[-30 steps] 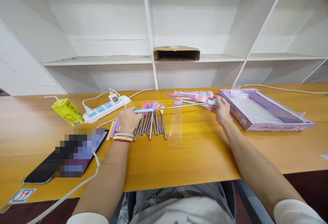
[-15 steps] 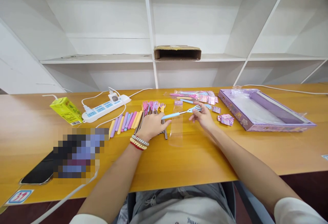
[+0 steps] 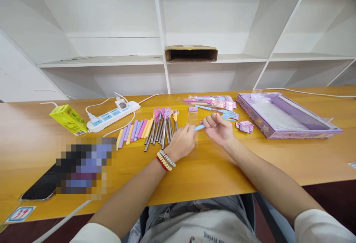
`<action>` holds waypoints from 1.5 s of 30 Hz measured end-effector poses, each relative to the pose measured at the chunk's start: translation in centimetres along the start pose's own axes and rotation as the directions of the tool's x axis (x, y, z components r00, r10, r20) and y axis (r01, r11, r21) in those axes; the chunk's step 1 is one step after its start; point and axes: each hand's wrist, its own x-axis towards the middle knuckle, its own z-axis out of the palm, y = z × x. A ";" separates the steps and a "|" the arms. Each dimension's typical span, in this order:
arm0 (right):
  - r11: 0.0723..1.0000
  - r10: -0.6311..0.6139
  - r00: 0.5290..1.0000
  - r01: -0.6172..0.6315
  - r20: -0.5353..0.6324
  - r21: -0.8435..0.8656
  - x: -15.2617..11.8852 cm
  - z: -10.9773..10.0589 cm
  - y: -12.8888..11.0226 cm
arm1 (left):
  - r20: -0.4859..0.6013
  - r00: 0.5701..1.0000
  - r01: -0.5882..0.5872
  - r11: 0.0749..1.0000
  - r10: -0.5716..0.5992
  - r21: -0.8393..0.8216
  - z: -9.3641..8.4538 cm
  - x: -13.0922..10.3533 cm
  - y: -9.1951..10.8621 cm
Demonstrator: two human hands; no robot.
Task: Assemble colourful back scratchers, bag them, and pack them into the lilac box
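A: Start at your left: what stands there?

B: You have a yellow-green drink carton [image 3: 68, 119] with a straw, then a white power strip [image 3: 114, 117] with plugs in it. Nearer you lies a dark device [image 3: 39, 182], partly blurred out.

A: And beside the strip?

B: A row of coloured handles [image 3: 135, 129] on the table, then, just to its right, a pile of metal rods [image 3: 163, 133] with hand-shaped ends in pink, purple and yellow.

A: Now your hands?

B: Your left hand [image 3: 181, 143], bracelets at its wrist, grips one end of the blue handle [image 3: 199, 127]. It's up in front of you, between both hands. Your right hand [image 3: 218, 128] is curled round the other end; its fingers hide whatever is inside them.

A: What's around that right hand?

B: Behind it you've got wrapped pieces [image 3: 208, 100] and a loose light-blue hand-shaped end [image 3: 229, 115]. Further right lie crumpled pink-purple wrappers [image 3: 245, 126], and past those sits your shallow purple box [image 3: 299, 135], clear plastic inside.
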 end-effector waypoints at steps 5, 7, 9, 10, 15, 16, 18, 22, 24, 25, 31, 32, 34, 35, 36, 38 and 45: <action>1.000 -0.010 0.995 0.008 -0.096 -0.027 -0.8 2.0 -0.6 | 0.187 0.982 0.072 0.936 -0.007 -0.344 -0.8 0.4 1.8; 0.998 -0.021 0.996 0.016 -0.086 -0.059 -1.3 2.8 -1.0 | 0.306 0.948 0.115 0.811 0.081 -0.573 -1.4 0.7 1.7; 0.996 -0.028 0.999 0.025 -0.037 -0.087 -1.8 3.5 -1.4 | 0.470 0.853 0.252 0.612 0.225 -0.750 -2.0 0.8 1.3; 0.995 -0.024 1.000 0.024 -0.006 -0.100 -2.1 3.8 -1.6 | 0.544 0.779 0.350 0.503 0.313 -0.790 -2.2 0.7 1.0; 0.988 0.004 0.999 0.002 0.041 -0.154 -2.7 3.8 -1.6 | 0.631 0.596 0.612 0.228 0.497 -0.758 -2.4 0.2 0.1; 0.989 -0.003 1.000 0.007 0.029 -0.149 -2.5 3.5 -1.4 | 0.626 0.634 0.584 0.250 0.454 -0.772 -2.3 0.2 0.0; 0.992 -0.031 0.999 0.029 -0.015 -0.125 -1.8 2.9 -1.0 | 0.591 0.746 0.477 0.373 0.307 -0.796 -2.2 0.3 -0.1; 0.993 -0.106 0.978 0.094 -0.178 -0.071 0.2 2.0 0.0 | 0.378 0.926 0.272 0.687 0.005 -0.674 -2.0 0.8 0.1; 0.992 -0.114 0.958 0.097 -0.263 -0.078 1.3 2.0 0.3 | 0.261 0.963 0.212 0.778 -0.064 -0.591 -1.7 1.4 0.4; 0.992 -0.112 0.947 0.090 -0.302 -0.088 1.7 2.1 0.5 | 0.219 0.973 0.191 0.804 -0.077 -0.563 -1.5 1.8 0.5; 0.995 -0.102 0.888 0.080 -0.449 -0.067 3.9 1.7 0.6 | 0.236 0.971 0.144 0.834 -0.017 -0.532 -0.3 4.1 0.9; 0.995 -0.097 0.882 0.078 -0.462 -0.060 4.1 1.4 0.5 | 0.243 0.970 0.126 0.844 0.006 -0.522 -0.1 4.2 1.0; 0.996 -0.088 0.870 0.071 -0.485 -0.053 4.3 0.8 0.2 | 0.232 0.972 0.097 0.880 0.016 -0.466 0.3 4.3 1.2; 0.996 -0.085 0.864 0.068 -0.497 -0.052 4.3 0.6 0.1 | 0.216 0.976 0.093 0.906 -0.002 -0.412 0.5 4.2 1.5; 0.996 -0.088 0.857 0.070 -0.507 -0.053 4.3 0.5 0.0 | 0.197 0.980 0.094 0.932 -0.026 -0.349 0.7 4.1 1.7; 0.994 -0.112 0.844 0.089 -0.524 -0.068 4.1 0.6 -0.1 | 0.175 0.982 0.110 0.968 -0.071 -0.227 1.0 3.9 2.2; 0.984 -0.175 0.813 0.134 -0.556 -0.114 3.3 2.0 -0.5 | 0.130 0.982 0.151 0.980 -0.134 -0.132 1.0 3.6 2.8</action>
